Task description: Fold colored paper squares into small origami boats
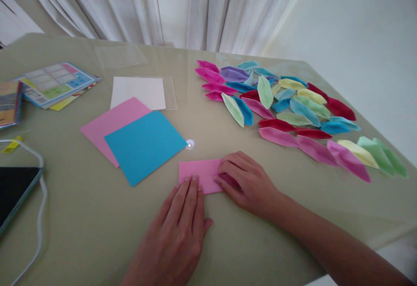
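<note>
A pink sheet of origami paper, folded into a narrow rectangle with a crease along it, lies flat on the table in front of me. My left hand rests on its left part, fingers stretched out and fingertips pressing on the paper. At its right end my right hand has curled fingers, thumb and forefinger pinching the paper's edge. That end is partly hidden under the right hand. Just beyond, a blue square sheet overlaps a pink square sheet.
Several folded paper boat-like pieces in many colours spread over the right side. A white sheet on a clear sleeve lies behind the squares. Printed packets, a white cable and a dark-screened device are at left.
</note>
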Demonstrator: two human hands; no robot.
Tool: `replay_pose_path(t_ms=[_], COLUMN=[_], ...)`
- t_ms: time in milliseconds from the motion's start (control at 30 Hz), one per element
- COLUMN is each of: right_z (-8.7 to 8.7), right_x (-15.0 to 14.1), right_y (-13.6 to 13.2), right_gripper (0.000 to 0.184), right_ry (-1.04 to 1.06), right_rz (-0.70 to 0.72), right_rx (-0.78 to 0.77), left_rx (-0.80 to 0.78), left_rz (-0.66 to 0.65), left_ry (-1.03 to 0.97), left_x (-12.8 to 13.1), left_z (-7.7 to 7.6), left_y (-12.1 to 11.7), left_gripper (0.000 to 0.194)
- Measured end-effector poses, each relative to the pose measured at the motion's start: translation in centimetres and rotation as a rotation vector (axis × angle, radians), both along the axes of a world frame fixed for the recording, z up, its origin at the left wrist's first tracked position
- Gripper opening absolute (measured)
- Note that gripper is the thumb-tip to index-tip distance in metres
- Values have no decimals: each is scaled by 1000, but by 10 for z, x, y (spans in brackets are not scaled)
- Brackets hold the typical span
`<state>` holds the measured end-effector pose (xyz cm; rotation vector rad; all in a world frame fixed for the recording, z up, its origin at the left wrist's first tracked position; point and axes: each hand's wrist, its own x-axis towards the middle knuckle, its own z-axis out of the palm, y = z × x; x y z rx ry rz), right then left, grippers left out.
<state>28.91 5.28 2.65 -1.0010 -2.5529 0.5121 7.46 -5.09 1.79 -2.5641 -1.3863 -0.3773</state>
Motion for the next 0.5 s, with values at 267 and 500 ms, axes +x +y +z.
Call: replay_pose_path(t_ms=[267,500], right_z=[0,6], right_x=[-1,4], right_y=[-1,3], right_gripper=[6,7], right_ry=[-16,-16], right_rz=[-15,-43], right_rx=[-18,-75], left_rx=[0,-46], left_rz=[-3,-13], left_ry=[23,11], left_x=[-3,-7], left_z=[0,0], left_y=[1,3], left_gripper=[49,49])
